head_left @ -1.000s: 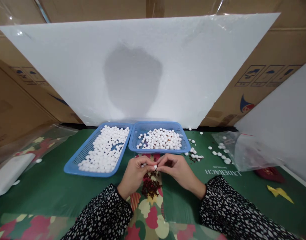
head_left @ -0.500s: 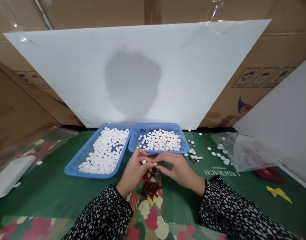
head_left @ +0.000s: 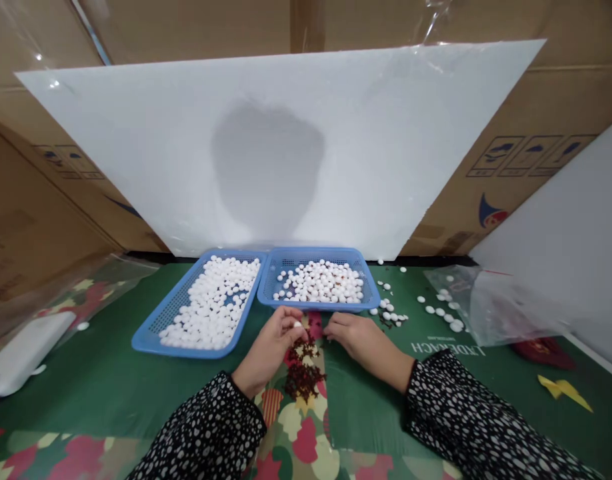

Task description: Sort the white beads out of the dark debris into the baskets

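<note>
A small white ball (head_left: 298, 325) is pinched in the fingers of my left hand (head_left: 275, 340), over a pile of dark red bits (head_left: 303, 379). My right hand (head_left: 356, 339) is closed, its fingertips low beside the pile; whatever they hold is too small to make out. Beyond my hands, two blue mesh baskets stand side by side. The left basket (head_left: 142, 339) holds many white balls, and the right basket (head_left: 373, 299) holds more, with some brownish bits among them.
Loose white balls (head_left: 456, 325) and a clear plastic bag (head_left: 506, 310) lie at the right, near yellow scraps (head_left: 566, 390) and a red object (head_left: 543, 352). At the left is a white object (head_left: 23, 353). A white board (head_left: 361, 147) leans against cardboard behind.
My hands have moved apart; my right hand has moved away from the ball and down to the table. My left hand still holds a white ball.
</note>
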